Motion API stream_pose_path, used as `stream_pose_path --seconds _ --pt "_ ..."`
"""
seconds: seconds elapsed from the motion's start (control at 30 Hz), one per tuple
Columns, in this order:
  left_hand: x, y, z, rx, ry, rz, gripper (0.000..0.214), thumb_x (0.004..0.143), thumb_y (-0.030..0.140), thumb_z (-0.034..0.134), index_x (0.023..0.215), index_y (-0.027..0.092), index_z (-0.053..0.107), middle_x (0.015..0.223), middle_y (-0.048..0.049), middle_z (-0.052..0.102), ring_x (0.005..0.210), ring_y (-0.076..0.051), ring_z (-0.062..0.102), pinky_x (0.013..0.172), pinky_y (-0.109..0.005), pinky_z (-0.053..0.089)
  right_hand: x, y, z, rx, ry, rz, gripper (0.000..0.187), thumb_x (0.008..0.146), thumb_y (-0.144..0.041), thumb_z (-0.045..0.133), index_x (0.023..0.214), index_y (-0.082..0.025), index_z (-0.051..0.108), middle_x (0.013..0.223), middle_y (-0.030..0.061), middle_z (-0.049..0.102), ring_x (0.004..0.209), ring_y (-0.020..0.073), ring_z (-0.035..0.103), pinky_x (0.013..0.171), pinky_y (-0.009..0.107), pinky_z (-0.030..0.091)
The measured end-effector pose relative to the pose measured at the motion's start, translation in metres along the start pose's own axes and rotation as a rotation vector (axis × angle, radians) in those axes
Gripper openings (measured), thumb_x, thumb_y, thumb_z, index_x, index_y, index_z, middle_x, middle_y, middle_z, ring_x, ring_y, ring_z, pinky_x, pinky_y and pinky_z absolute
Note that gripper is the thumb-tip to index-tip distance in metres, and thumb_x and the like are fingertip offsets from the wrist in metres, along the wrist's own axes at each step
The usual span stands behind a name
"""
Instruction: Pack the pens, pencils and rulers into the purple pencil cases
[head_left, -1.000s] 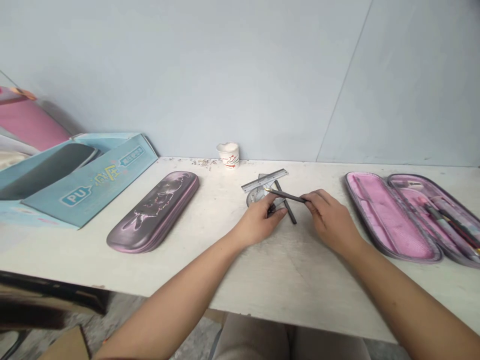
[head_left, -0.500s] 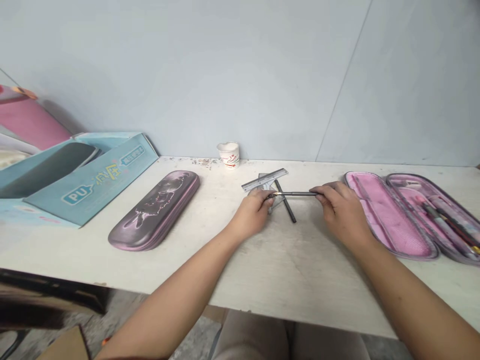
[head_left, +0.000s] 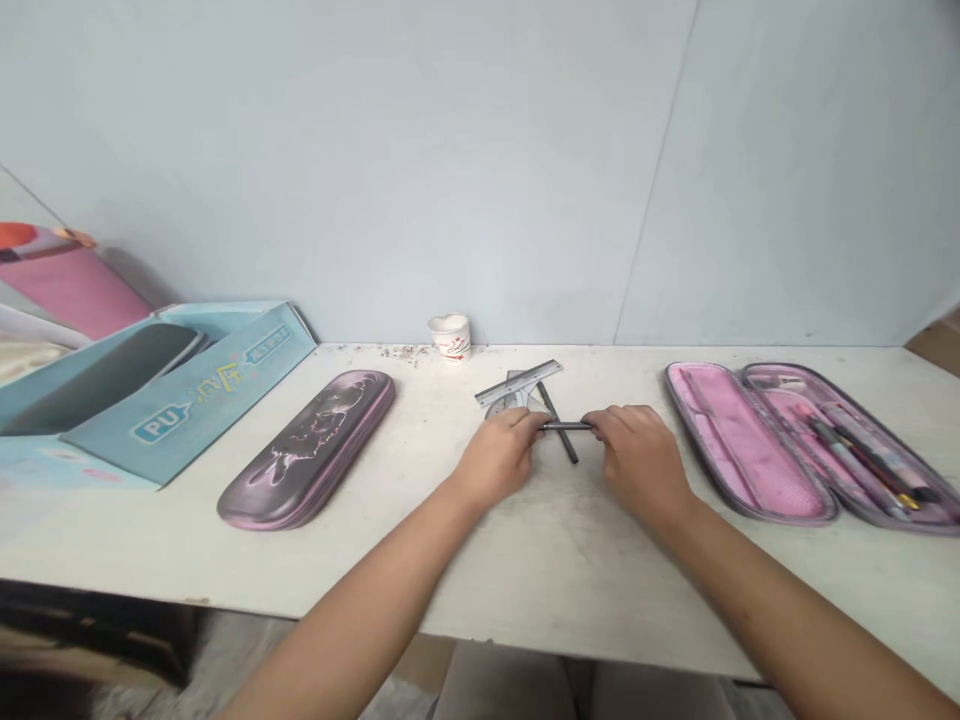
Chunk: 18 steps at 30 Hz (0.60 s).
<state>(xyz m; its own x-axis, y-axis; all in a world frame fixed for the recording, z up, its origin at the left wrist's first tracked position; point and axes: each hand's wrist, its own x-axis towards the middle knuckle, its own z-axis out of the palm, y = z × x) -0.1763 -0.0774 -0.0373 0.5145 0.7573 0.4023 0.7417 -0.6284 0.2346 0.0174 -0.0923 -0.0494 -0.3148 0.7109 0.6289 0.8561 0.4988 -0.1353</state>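
A dark pen (head_left: 568,426) is held level between both hands just above the white table (head_left: 525,540). My left hand (head_left: 501,452) pinches its left end and my right hand (head_left: 637,450) grips its right end; both are closed. Under the pen a second dark pen (head_left: 559,438) lies slantwise on the table. Behind the hands rest a clear ruler (head_left: 519,383) and a protractor (head_left: 507,404), partly hidden by my left hand.
An open pink pencil case (head_left: 742,440) with pens in its far half lies at the right. A shut purple pencil case (head_left: 307,447) lies at the left, beside a light blue box (head_left: 172,390). A small paper cup (head_left: 450,336) stands by the wall.
The hands have drawn closer together along the pen, so less of it shows between them. The view has tilted up a little.
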Motion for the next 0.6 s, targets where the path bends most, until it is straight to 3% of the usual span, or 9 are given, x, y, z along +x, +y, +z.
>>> stream_pose_path --seconds 0.2,0.43,0.5,0.6 --pt "0.001 -0.001 -0.004 -0.032 0.018 0.027 0.028 0.088 0.016 0.038 0.111 0.017 0.055 0.100 -0.0077 0.063 0.094 -0.017 0.057 0.083 -0.031 0.047 0.001 0.006 -0.002 -0.018 -0.063 -0.048 0.023 0.091 -0.021 0.038 0.087 -0.016 0.060 0.076 0.0040 0.064 0.071 0.0164 0.054 0.074 0.030 0.031" --pt "0.026 0.035 -0.003 0.066 0.044 0.003 0.024 0.090 0.026 0.038 0.106 0.018 0.054 0.101 -0.0075 0.060 0.099 -0.020 0.053 0.087 -0.037 0.045 -0.013 0.035 -0.038 -0.105 0.001 -0.112 0.024 0.090 -0.029 0.041 0.081 -0.017 0.060 0.074 0.0047 0.063 0.076 0.0187 0.053 0.078 0.032 0.031" --pt "0.043 0.052 0.007 0.062 0.127 0.035 0.029 0.089 0.024 0.038 0.116 0.017 0.048 0.112 -0.0097 0.056 0.109 -0.021 0.049 0.093 -0.040 0.041 -0.021 0.054 -0.053 -0.162 0.079 -0.042 0.024 0.089 -0.030 0.042 0.079 -0.017 0.060 0.074 0.0058 0.063 0.078 0.0207 0.051 0.078 0.034 0.031" --pt "0.074 0.085 0.030 0.009 0.200 0.094 0.042 0.088 0.024 0.040 0.128 0.012 0.035 0.127 -0.0143 0.046 0.120 -0.023 0.040 0.101 -0.043 0.035 -0.037 0.090 -0.074 -0.257 0.262 0.189 0.022 0.086 -0.032 0.043 0.079 -0.018 0.058 0.076 0.0079 0.061 0.081 0.0237 0.050 0.078 0.037 0.032"
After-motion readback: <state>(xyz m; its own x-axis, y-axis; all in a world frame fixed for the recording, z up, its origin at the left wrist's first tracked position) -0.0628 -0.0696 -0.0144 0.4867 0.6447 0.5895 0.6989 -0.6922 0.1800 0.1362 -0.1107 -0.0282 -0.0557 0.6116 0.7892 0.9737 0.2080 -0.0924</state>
